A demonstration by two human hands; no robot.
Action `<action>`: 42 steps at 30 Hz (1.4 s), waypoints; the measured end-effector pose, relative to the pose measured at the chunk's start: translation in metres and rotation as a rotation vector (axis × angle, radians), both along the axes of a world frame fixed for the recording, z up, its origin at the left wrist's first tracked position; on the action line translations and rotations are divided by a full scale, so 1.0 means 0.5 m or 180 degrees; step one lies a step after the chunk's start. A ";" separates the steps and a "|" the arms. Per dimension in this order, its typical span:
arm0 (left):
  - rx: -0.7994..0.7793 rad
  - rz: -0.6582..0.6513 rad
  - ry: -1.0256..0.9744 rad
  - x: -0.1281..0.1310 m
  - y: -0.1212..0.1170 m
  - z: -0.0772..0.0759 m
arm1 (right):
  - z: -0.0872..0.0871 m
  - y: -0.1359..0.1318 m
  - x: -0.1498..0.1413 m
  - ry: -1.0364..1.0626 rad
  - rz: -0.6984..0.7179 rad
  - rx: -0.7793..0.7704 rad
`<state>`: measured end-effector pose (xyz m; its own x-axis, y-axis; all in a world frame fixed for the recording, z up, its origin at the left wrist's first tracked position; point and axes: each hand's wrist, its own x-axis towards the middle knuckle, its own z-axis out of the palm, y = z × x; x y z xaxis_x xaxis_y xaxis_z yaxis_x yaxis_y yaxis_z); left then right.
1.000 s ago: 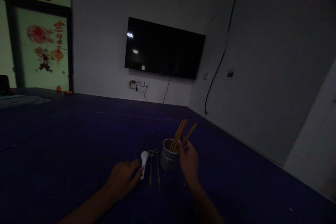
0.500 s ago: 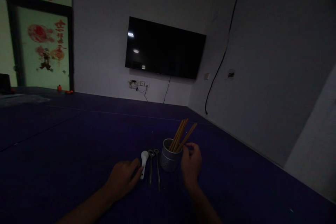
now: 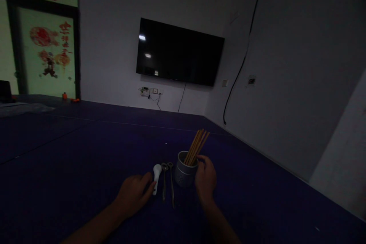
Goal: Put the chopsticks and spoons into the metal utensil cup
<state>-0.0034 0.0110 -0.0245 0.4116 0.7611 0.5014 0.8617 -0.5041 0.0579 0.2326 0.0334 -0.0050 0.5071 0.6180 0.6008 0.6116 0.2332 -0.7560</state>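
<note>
A grey metal utensil holder [image 3: 184, 177] with small holes stands upright on the purple surface. Several wooden chopsticks [image 3: 196, 146] lean to the right inside it. My right hand [image 3: 206, 177] is at the holder's right side, its curled fingers closed on the chopsticks at the rim; the fingertips are partly hidden. To the left lies a white spoon [image 3: 157, 171], its handle between the thumb and fingers of my left hand [image 3: 135, 192]. Between that spoon and the holder, two metal spoon-like utensils lie side by side, a left one [image 3: 164, 183] and a thinner right one [image 3: 172, 187].
The purple surface [image 3: 114, 148] reaches back to the wall. A large black television [image 3: 180, 51] hangs there above wall sockets [image 3: 153, 91]. A black cable [image 3: 243, 61] hangs along the right wall. Small orange things [image 3: 65, 95] and plastic sheeting [image 3: 25, 109] lie at the far left.
The rightmost chopstick has swung left against the rest of the bundle. My right hand has shifted slightly left with it. My left hand and the spoon have stayed put.
</note>
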 end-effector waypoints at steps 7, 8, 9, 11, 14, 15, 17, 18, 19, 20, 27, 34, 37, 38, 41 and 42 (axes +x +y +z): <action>-0.0066 -0.0035 -0.0040 0.000 0.000 -0.001 | 0.004 -0.006 -0.005 -0.0106 -0.0005 0.0021; -0.0047 -0.0025 -0.0051 0.000 0.000 -0.001 | 0.004 -0.006 -0.005 -0.0107 -0.0010 0.0022; -0.0043 -0.0014 -0.0050 0.001 0.000 -0.001 | 0.005 -0.007 -0.005 -0.0101 -0.0013 0.0017; -0.0072 -0.0023 -0.0014 0.000 0.002 -0.001 | 0.007 -0.008 -0.006 -0.0082 -0.0003 0.0012; -0.0101 -0.0046 0.0014 -0.001 0.003 -0.002 | 0.013 -0.011 -0.008 -0.0078 -0.0040 0.0126; -0.0104 -0.0037 0.0020 -0.001 0.003 -0.003 | 0.016 -0.014 -0.009 -0.0088 -0.0098 0.0215; -0.0143 -0.0011 0.0047 -0.001 0.003 -0.003 | 0.022 -0.021 -0.012 -0.0135 -0.0272 0.0436; -0.0182 -0.0006 0.0072 -0.001 0.002 -0.002 | 0.026 -0.025 -0.014 -0.0173 -0.0357 0.0544; -0.0225 -0.0001 0.0093 -0.001 0.001 -0.001 | 0.029 -0.030 -0.017 -0.0228 -0.0414 0.0640; -0.0262 0.0004 0.0101 0.000 0.000 0.000 | 0.032 -0.036 -0.021 -0.0300 -0.0426 0.0723; -0.0415 -0.0007 0.0107 0.001 0.000 0.001 | 0.026 -0.070 -0.090 -0.1722 0.0967 0.0339; -0.0484 0.0187 0.0119 -0.003 0.006 -0.005 | -0.024 -0.067 -0.152 -0.2701 0.1340 -0.0893; -0.0547 0.0288 0.0093 -0.003 0.005 0.000 | -0.034 -0.065 -0.159 -0.2787 0.1352 -0.0909; -0.0563 0.0296 0.0084 -0.003 0.004 0.001 | -0.035 -0.066 -0.161 -0.2831 0.1338 -0.0916; -0.0569 0.0314 0.0078 -0.001 0.004 0.004 | -0.033 -0.069 -0.168 -0.2948 0.1228 -0.1035; -0.0563 0.0334 0.0084 0.000 0.004 0.004 | -0.033 -0.070 -0.170 -0.2970 0.1197 -0.1087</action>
<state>-0.0036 0.0130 -0.0228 0.3365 0.8757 0.3463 0.9114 -0.3954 0.1143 0.1477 -0.0019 -0.0215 -0.3239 0.8486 0.4183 0.9160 0.3919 -0.0858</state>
